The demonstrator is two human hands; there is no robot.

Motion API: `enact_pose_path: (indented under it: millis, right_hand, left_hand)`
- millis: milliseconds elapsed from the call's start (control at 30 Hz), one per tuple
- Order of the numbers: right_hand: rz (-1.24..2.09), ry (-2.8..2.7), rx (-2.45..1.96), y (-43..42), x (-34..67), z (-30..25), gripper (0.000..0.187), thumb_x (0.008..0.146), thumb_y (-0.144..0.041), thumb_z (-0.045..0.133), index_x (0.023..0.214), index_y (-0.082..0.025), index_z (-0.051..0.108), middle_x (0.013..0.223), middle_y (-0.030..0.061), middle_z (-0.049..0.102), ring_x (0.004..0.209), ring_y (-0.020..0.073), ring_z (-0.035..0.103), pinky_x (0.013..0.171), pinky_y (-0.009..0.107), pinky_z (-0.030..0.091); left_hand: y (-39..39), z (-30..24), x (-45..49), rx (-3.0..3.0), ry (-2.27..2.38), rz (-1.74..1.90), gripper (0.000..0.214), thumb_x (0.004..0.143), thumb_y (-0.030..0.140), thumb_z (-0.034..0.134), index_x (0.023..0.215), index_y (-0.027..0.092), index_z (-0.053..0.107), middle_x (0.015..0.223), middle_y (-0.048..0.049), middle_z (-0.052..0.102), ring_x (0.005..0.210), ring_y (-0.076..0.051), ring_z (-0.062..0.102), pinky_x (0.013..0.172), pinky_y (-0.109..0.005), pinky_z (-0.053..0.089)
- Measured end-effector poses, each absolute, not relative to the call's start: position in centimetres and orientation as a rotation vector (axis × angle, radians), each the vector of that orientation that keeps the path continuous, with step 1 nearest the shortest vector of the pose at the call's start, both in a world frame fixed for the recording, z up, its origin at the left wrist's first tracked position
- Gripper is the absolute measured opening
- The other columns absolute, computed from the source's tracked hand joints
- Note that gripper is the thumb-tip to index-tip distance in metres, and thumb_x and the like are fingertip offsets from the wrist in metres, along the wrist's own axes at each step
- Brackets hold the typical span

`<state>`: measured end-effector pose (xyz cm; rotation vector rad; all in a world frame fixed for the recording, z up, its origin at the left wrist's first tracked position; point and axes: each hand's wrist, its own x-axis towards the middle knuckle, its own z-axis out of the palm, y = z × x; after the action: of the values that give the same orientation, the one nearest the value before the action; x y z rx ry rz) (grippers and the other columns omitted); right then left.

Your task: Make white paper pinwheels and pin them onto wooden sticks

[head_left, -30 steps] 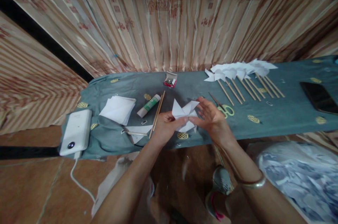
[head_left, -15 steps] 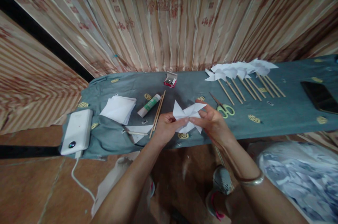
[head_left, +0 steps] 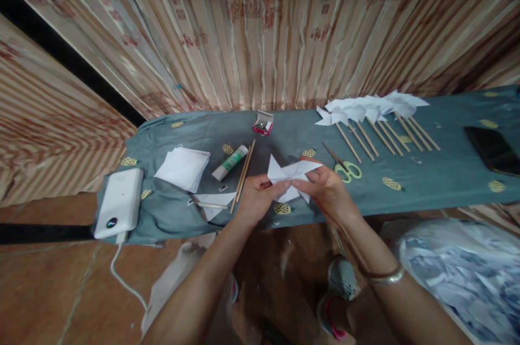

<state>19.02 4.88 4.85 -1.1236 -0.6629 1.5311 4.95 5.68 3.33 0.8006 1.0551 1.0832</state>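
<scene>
Both my hands hold a white folded paper pinwheel (head_left: 289, 173) just above the near edge of a teal-covered table (head_left: 430, 177). My left hand (head_left: 257, 199) pinches its centre from the left. My right hand (head_left: 329, 189) is closed on its right flaps, with fingers curled over the paper. A wooden stick (head_left: 244, 174) and a glue stick (head_left: 230, 162) lie left of the hands. Green-handled scissors (head_left: 344, 167) lie just right of my right hand.
A row of finished paper pinwheels on sticks (head_left: 376, 117) lies at the back right. A stack of white paper squares (head_left: 182, 168), a white power bank (head_left: 118, 202) with cable, a small box of pins (head_left: 262, 123) and a dark phone (head_left: 491, 149) are also on the table.
My right hand closed from spread fingers onto the pinwheel's right side. The paper's right flap was folded and pulled outward. My left hand stayed put.
</scene>
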Motion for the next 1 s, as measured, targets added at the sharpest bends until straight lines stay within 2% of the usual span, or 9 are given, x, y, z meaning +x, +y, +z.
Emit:
enact_pose_path:
  millis: [267,500,700,1000]
  right_hand:
    - [1.52,-0.68,-1.132,4.92,19.04,4.48,0.071,0.045,-0.025,0.09,0.107,-0.022,0.055,0.079,-0.0014,0.074,0.07,0.0184,0.069,0.068,0.031,0.056]
    - [1.535,-0.616,-1.134,4.87,18.91,4.93,0.067,0.044,-0.019,0.089,0.102,-0.021,0.056,0.078,-0.0009,0.075,0.068,0.019,0.07,0.069,0.032,0.056]
    - [1.572,-0.616,-1.136,4.89,19.0,5.04,0.063,0.045,-0.02,0.09,0.099,-0.021,0.057,0.075,-0.0013,0.075,0.063,0.0162,0.068,0.063,0.028,0.056]
    - [1.608,-0.593,-1.133,4.88,18.87,5.28,0.063,0.043,-0.02,0.09,0.096,-0.02,0.058,0.074,-0.0017,0.075,0.06,0.0147,0.068,0.059,0.024,0.056]
  left_hand:
    - [5.82,3.21,4.86,0.781,1.078,1.113,0.041,0.039,0.042,0.089,0.068,0.015,0.076,0.066,-0.0046,0.073,0.057,-0.015,0.062,0.058,-0.027,0.05]
    - [5.61,3.68,4.78,0.775,1.067,1.069,0.039,0.042,0.039,0.089,0.069,0.014,0.075,0.063,-0.003,0.072,0.054,-0.012,0.059,0.057,-0.025,0.048]
    - [5.71,3.56,4.72,0.776,1.046,1.054,0.037,0.045,0.038,0.089,0.069,0.014,0.075,0.066,-0.0035,0.072,0.056,-0.013,0.061,0.058,-0.026,0.049]
    - [5.7,3.82,4.82,0.736,1.037,1.055,0.037,0.04,0.038,0.09,0.062,0.014,0.073,0.059,-0.0006,0.069,0.05,-0.009,0.056,0.054,-0.023,0.046]
